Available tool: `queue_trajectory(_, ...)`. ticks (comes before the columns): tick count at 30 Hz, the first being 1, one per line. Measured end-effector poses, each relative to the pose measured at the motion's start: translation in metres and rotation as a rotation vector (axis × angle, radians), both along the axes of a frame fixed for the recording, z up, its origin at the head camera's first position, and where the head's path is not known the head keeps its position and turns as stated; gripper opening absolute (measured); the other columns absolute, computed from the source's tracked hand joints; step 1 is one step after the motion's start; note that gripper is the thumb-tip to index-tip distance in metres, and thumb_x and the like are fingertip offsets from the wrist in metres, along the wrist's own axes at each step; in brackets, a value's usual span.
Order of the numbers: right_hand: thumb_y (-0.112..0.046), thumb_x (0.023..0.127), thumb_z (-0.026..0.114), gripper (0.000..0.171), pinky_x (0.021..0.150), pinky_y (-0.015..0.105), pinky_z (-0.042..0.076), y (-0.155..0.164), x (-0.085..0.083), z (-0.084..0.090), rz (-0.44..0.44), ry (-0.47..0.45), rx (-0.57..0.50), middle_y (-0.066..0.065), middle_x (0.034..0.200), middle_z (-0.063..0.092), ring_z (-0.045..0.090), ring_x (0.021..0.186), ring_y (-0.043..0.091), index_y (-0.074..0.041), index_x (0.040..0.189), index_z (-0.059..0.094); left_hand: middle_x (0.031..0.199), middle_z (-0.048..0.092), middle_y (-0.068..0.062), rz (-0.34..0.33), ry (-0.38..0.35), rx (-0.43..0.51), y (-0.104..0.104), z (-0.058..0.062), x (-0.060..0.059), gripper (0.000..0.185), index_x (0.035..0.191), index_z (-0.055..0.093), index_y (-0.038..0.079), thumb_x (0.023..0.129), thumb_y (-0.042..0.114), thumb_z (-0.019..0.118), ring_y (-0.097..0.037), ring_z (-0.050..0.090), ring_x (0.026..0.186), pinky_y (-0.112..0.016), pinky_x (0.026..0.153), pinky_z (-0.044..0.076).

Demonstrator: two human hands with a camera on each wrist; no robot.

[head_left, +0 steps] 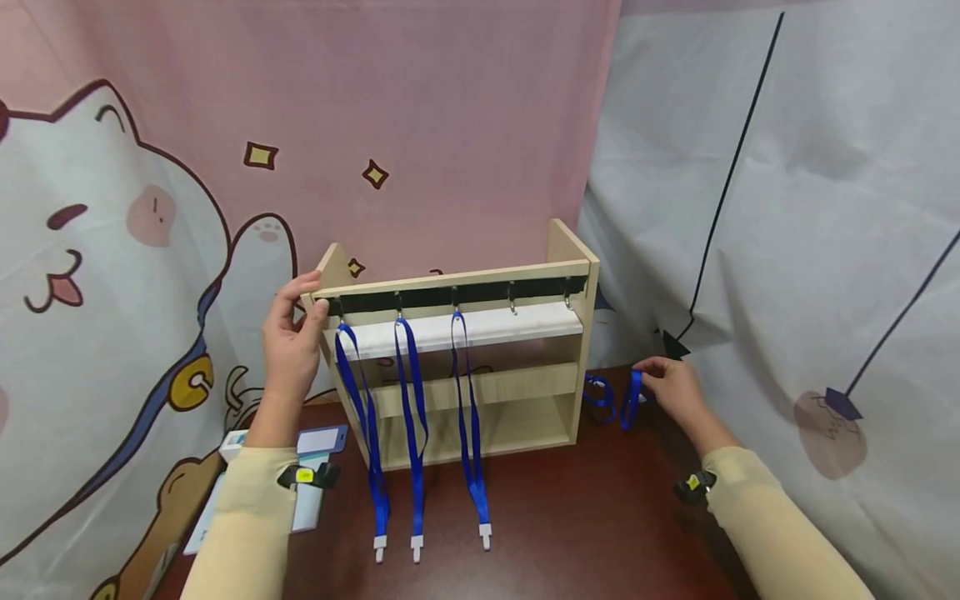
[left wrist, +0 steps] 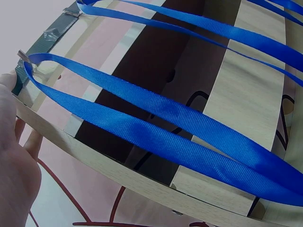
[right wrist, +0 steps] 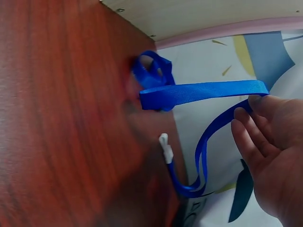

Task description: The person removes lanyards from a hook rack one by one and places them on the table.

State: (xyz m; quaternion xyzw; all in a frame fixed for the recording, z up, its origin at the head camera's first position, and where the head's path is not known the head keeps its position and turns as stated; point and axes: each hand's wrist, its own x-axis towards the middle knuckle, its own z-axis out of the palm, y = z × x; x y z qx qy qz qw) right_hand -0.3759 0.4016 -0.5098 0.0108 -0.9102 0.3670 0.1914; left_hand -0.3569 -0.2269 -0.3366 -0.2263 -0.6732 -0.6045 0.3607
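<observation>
A light wooden rack (head_left: 476, 386) stands on the table, a row of metal hooks (head_left: 512, 298) along its dark top strip. Three blue lanyards (head_left: 410, 392) with white clips hang from the hooks on the left; the two right hooks carry nothing. My left hand (head_left: 292, 337) grips the rack's upper left corner, thumb at the front. Right of the rack, my right hand (right wrist: 279, 142) pinches a blue lanyard (right wrist: 213, 91) between thumb and fingers. Its white clip (right wrist: 165, 147) dangles below in the right wrist view. Another blue lanyard (head_left: 598, 397) lies coiled on the table beside the rack.
Card holders (head_left: 322, 439) and a small white box (head_left: 232, 444) lie on the table (head_left: 540, 525) to the left of the rack, partly behind my left forearm. A printed cloth (head_left: 450, 125) hangs close behind the rack and along both sides.
</observation>
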Motion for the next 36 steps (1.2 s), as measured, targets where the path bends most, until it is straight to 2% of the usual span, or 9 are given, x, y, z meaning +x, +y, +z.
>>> queue_trajectory(6,-0.007,0.105,0.071,0.015,0.066,0.030,0.054,0.002,-0.004,-0.016,-0.009,-0.037,-0.006,0.015,0.100,0.080,0.072,0.083,0.026,-0.002,0.116,0.081,0.158,0.060,-0.009,0.009,0.000,0.010,0.002,0.002,0.000,0.030,0.139,0.062,-0.006,0.111,0.001,0.064,-0.023,0.052,0.143,-0.030,0.108,0.051)
queue_trajectory(9,-0.008,0.104,0.071,0.015,0.069,0.031,0.052,0.003,-0.004,-0.023,-0.020,-0.039,-0.003,0.015,0.101,0.081,0.069,0.084,0.024,-0.002,0.115,0.081,0.158,0.060,-0.012,0.013,0.000,0.010,0.003,0.002,0.000,0.030,0.139,0.060,-0.009,0.111,-0.001,0.063,-0.024,0.052,0.143,-0.030,0.108,0.051)
queue_trajectory(15,-0.010,0.105,0.074,0.015,0.079,0.035,0.048,0.001,-0.005,-0.038,-0.030,-0.022,-0.005,0.020,0.111,0.081,0.070,0.098,0.032,-0.001,0.113,0.082,0.157,0.061,-0.008,0.011,0.002,0.015,0.003,0.002,0.001,0.029,0.139,0.062,-0.007,0.110,0.000,0.064,-0.023,0.053,0.142,-0.031,0.108,0.050)
queue_trajectory(22,-0.007,0.104,0.072,0.017,0.079,0.035,0.051,0.000,-0.004,-0.054,-0.025,-0.027,-0.028,0.025,0.115,0.079,0.072,0.106,0.043,0.004,0.114,0.081,0.157,0.061,-0.007,0.001,0.002,0.014,0.001,0.000,0.000,0.031,0.139,0.064,-0.004,0.110,0.004,0.067,-0.024,0.053,0.142,-0.034,0.109,0.050)
queue_trajectory(26,-0.008,0.104,0.072,0.018,0.083,0.041,0.054,0.001,-0.004,-0.060,-0.027,-0.051,-0.020,0.027,0.119,0.078,0.072,0.111,0.045,0.003,0.115,0.081,0.157,0.061,-0.007,0.010,-0.006,0.019,0.002,-0.002,0.000,0.030,0.139,0.063,-0.005,0.110,0.002,0.066,-0.024,0.053,0.142,-0.034,0.110,0.049)
queue_trajectory(33,-0.007,0.103,0.073,0.016,0.089,0.056,0.057,0.004,-0.005,-0.071,-0.028,-0.062,0.032,0.029,0.118,0.078,0.071,0.113,0.050,0.002,0.113,0.082,0.157,0.060,-0.012,0.009,-0.006,0.016,0.015,0.013,0.022,0.029,0.138,0.061,-0.010,0.111,0.000,0.063,-0.023,0.053,0.142,-0.033,0.110,0.049)
queue_trajectory(36,-0.006,0.102,0.072,0.015,0.091,0.058,0.055,0.006,-0.006,-0.074,-0.027,-0.064,0.033,0.028,0.117,0.078,0.071,0.111,0.049,0.002,0.111,0.082,0.157,0.060,-0.014,0.004,0.001,0.018,0.016,0.016,0.025,0.029,0.138,0.060,-0.010,0.111,0.001,0.063,-0.023,0.053,0.141,-0.032,0.109,0.049)
